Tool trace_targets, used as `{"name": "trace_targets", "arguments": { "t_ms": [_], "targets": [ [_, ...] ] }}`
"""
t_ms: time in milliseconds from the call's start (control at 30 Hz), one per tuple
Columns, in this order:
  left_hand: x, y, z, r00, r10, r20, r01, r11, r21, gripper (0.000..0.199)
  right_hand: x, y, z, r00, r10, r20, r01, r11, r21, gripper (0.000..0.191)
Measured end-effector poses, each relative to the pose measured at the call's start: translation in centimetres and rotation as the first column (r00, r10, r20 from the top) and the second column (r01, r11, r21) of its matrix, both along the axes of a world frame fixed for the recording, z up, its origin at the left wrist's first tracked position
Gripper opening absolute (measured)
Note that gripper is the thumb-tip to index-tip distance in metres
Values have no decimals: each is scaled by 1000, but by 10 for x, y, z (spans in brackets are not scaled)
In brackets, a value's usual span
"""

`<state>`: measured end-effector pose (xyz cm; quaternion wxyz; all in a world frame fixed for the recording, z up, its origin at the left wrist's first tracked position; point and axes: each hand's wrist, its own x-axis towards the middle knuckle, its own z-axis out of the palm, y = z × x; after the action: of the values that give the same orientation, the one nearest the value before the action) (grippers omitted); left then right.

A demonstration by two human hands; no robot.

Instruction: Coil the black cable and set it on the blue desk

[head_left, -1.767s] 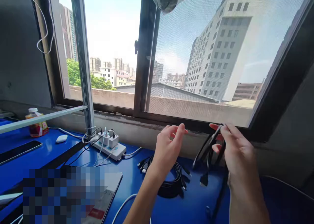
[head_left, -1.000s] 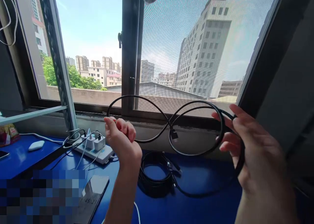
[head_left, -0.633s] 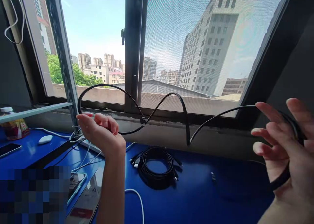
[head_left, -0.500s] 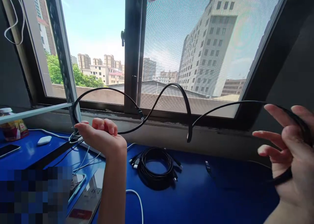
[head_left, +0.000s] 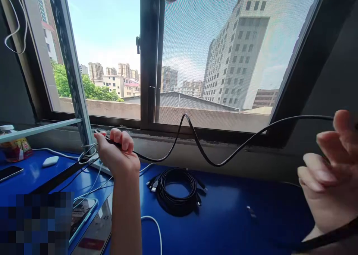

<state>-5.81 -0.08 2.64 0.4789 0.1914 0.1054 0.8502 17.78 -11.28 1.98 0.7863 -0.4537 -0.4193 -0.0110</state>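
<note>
Your left hand is closed around the long black cable. It goes up and down in the air over the blue desk to your right hand, whose fingers are bent, but I cannot tell if they pinch it. Below, a black cable coil lies flat

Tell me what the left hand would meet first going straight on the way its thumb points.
Most likely the upright metal post, up and to the left of the left hand in the picture; this one view leaves the depth between them unclear.
</note>
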Motion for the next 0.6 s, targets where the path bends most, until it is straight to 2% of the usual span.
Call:
{"name": "trace_targets", "arguments": {
  "t_ms": [33,67,200,333,433,500,533,600],
  "targets": [
    [4,-3,2,997,-49,-56,51,998,32,32,-14,0,3,987,83,-137,-84,996,-4,26],
    [8,-7,4,987,-102,-124,109,993,45,31,-27,0,5,980,93,-173,-97,995,-16,28],
    [19,-18,8,889,-234,-395,265,964,26,26,-53,2,8,1000,25,9,-25,998,-55,34],
    [25,-23,6,796,-177,-579,282,954,97,23,-50,6,5,984,96,150,-85,993,-81,44],
    [29,-23,0,729,-129,-673,282,952,123,23,-47,11,1,968,175,181,-147,977,-157,49],
    [33,-23,-4,695,-118,-709,285,951,122,24,-48,17,-4,956,266,125,-228,939,-256,55],
    [36,-23,-6,681,-117,-723,292,948,122,25,-50,21,-7,942,327,73,-289,903,-317,60],
    [41,-23,-9,655,-126,-745,323,938,125,28,-55,30,-11,883,466,-45,-438,789,-431,71]
  ]
}}
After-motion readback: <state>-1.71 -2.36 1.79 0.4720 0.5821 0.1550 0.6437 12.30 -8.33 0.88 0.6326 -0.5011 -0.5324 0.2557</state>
